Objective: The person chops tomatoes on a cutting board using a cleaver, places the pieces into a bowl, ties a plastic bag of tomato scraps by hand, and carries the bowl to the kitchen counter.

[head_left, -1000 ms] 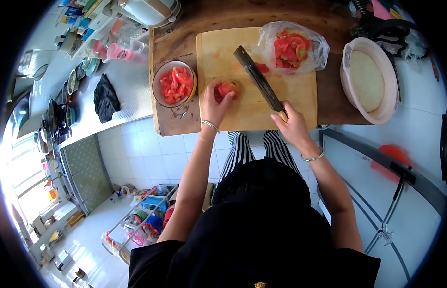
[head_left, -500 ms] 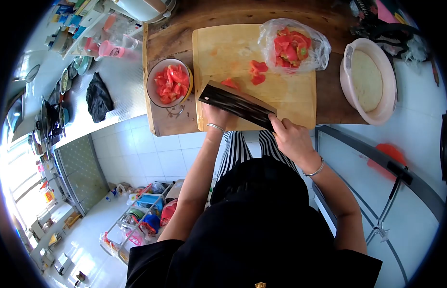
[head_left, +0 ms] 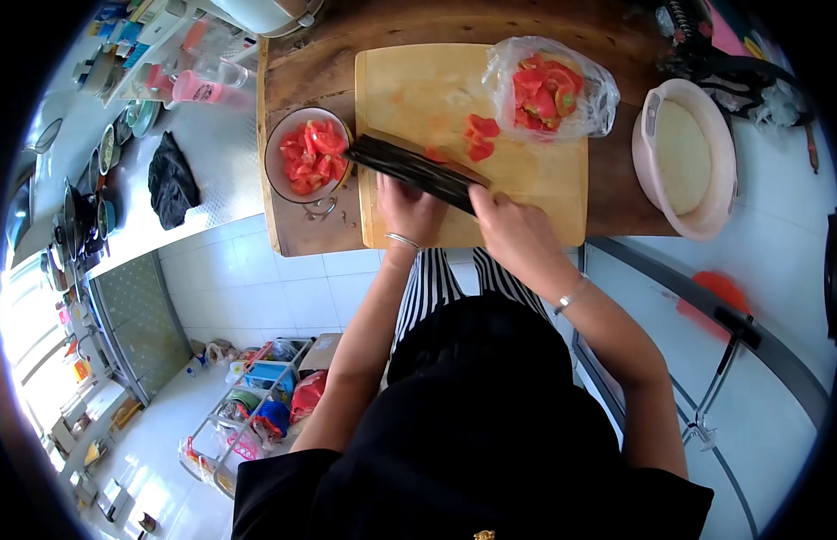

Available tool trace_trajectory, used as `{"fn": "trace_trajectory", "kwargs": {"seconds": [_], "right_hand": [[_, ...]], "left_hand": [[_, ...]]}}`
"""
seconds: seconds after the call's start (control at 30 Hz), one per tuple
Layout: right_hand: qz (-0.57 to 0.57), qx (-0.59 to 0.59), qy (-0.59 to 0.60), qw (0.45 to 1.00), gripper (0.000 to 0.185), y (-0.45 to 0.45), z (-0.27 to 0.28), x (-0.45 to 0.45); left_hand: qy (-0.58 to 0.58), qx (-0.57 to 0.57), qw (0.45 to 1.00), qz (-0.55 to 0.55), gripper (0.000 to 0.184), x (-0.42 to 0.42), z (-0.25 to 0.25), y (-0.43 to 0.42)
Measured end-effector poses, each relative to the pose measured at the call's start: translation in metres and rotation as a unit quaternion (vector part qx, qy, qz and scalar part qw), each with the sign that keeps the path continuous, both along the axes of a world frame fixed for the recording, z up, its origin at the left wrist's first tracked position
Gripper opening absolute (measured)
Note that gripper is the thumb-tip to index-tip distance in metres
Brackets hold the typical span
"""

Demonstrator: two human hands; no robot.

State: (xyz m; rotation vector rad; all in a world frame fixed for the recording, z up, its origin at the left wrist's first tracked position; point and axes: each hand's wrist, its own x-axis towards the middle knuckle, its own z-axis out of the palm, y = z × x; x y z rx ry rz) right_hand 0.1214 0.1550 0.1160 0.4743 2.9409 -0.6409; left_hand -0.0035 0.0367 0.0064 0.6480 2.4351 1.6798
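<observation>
Tomato pieces [head_left: 312, 148] fill a bowl [head_left: 276, 175] near the left edge of the wooden worktop [head_left: 301, 229]; wet and soft, they would probably slide and bruise if pinched, so the rim is the safer hold. Just inside the left edge of the cutting board [head_left: 535, 193], toward its near left corner, the left hand [head_left: 409, 214] reaches under the cleaver [head_left: 414, 173]; the blade hides most of its fingers, so I cannot tell whether they grip anything. Behind the blade a bit of red tomato [head_left: 434, 153] shows. It is likely light, tender inside and slick with juice, best steadied by curled fingertips on the skin side, clear of the edge. The right hand [head_left: 517, 227] closes firmly round the cleaver's handle end, near the board's near edge; that tool looks stiff and weighty, and the handle is the place to take it. Farther right, loose slices [head_left: 483, 126] lie on the board, limp and easily torn. At the far right corner, a clear bag [head_left: 600, 101] holds more cut tomato, which would take gentle scooping from below.
</observation>
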Motion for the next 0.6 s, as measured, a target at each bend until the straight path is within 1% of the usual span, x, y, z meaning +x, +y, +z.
{"fn": "trace_trajectory", "kwargs": {"seconds": [0.03,0.07,0.1,0.13,0.17,0.2,0.27,0.3,0.37,0.4,0.43,0.47,0.5,0.53,0.6], "right_hand": [[-0.022,-0.018,0.046,0.999,0.022,-0.001,-0.005,-0.013],[-0.020,-0.017,0.049,0.998,0.022,0.004,-0.005,-0.018],[-0.032,-0.078,0.036,0.996,0.026,0.010,-0.004,-0.022],[-0.044,-0.142,0.021,0.989,0.030,0.015,-0.005,-0.023],[-0.052,-0.187,0.031,0.980,0.036,0.027,-0.006,-0.016],[-0.068,-0.186,-0.043,0.979,0.035,0.035,0.008,-0.015],[-0.070,-0.215,-0.067,0.972,0.035,0.046,-0.007,-0.011],[-0.071,-0.215,-0.068,0.972,0.035,0.045,-0.021,-0.013],[-0.071,-0.219,0.045,0.972,0.032,0.036,-0.049,-0.016],[-0.071,-0.221,0.047,0.972,0.032,0.041,-0.052,-0.019],[-0.081,-0.251,0.025,0.964,0.032,0.048,-0.053,-0.022],[-0.097,-0.281,-0.001,0.955,0.032,0.050,-0.052,-0.017],[-0.102,-0.278,-0.014,0.955,0.033,0.052,-0.042,-0.019],[-0.103,-0.273,-0.006,0.956,0.033,0.055,-0.036,-0.018],[-0.096,-0.194,0.056,0.975,0.031,0.044,-0.027,-0.005]], "left_hand": [[-0.013,-0.017,1.000,0.007,0.039,-0.001,0.003,0.002],[-0.026,-0.034,0.999,0.016,0.040,-0.004,0.006,0.002],[0.085,-0.023,0.996,0.004,0.038,-0.007,0.005,0.001],[0.086,-0.024,0.996,0.008,0.038,-0.009,0.006,0.000],[0.075,-0.027,0.997,0.002,0.039,-0.009,0.006,-0.001],[0.062,-0.030,0.998,-0.005,0.040,-0.007,0.008,-0.001],[0.056,-0.036,0.998,-0.008,0.040,-0.006,0.010,0.001],[0.073,-0.025,0.997,-0.013,0.040,-0.008,0.007,0.001],[0.089,-0.021,0.996,-0.018,0.039,-0.007,0.006,-0.004],[0.066,-0.031,0.997,-0.029,0.039,-0.008,0.006,-0.006],[0.046,-0.040,0.997,-0.041,0.040,-0.010,0.007,-0.006],[0.046,-0.041,0.997,-0.046,0.040,-0.007,0.006,-0.010],[0.058,-0.027,0.997,-0.044,0.039,-0.008,0.005,-0.009],[0.071,-0.012,0.997,-0.039,0.039,-0.011,0.003,-0.005],[0.069,-0.018,0.997,-0.037,0.039,-0.010,0.001,-0.006]]}}
